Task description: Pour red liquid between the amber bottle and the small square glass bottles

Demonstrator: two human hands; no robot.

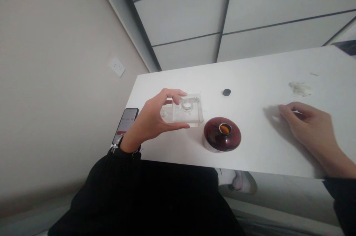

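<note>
My left hand [155,115] grips a clear square glass bottle [197,115] between thumb and fingers, above the left part of the white table [258,76]. A round neck opening shows in the bottle's middle. Just right of it stands a round dark-red container [213,132] with an open metal-rimmed mouth and something orange inside. My right hand [310,126] is over the table's right side, its thumb and fingertips closed together. Whether anything small is between them is hidden. A crumpled clear piece of plastic [300,88] lies beyond that hand.
A small black cap [226,92] lies behind the red container. By my left wrist, a phone [125,123] with a lit screen rests at the table's left edge. A wall with an outlet [117,66] borders the left, and pale panels [189,17] stand behind the table.
</note>
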